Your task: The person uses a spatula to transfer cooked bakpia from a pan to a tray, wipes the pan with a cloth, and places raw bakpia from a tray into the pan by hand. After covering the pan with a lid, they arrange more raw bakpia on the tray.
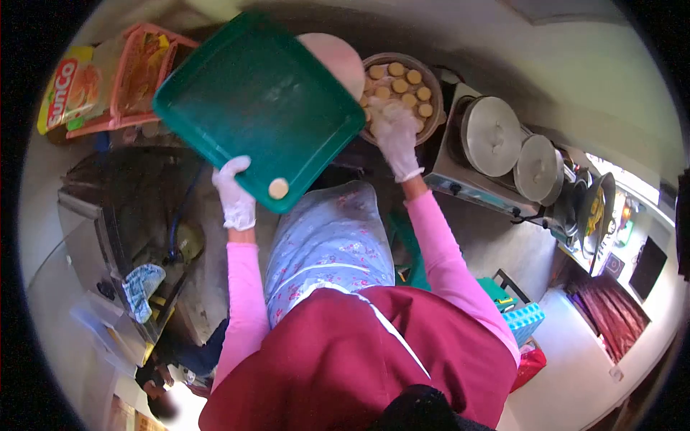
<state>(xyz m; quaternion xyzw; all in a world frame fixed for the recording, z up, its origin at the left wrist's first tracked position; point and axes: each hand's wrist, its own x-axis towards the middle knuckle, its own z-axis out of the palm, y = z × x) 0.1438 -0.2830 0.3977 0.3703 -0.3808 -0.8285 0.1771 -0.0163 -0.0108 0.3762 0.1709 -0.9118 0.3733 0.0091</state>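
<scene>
My left hand (236,195), in a white glove, grips the near edge of a green rectangular tray (266,100), with the thumb on its upper face. The tray is tilted, and a single pale round dough piece (279,189) lies at its near corner. My right hand (395,136), gloved as well, reaches into a round pan (434,133) at the back. Its fingers are bent down among several round dough pieces (399,86); whatever they pinch is hidden. Pale powder seems to coat the pan's bottom.
A pale round lid (335,61) sits behind the tray. Right of the pan is a stove (453,161) bearing lidded pots (493,136). Far left stand a pink basket (129,79) and a SunCo pouch (65,93). Another person (194,355) is at the lower left.
</scene>
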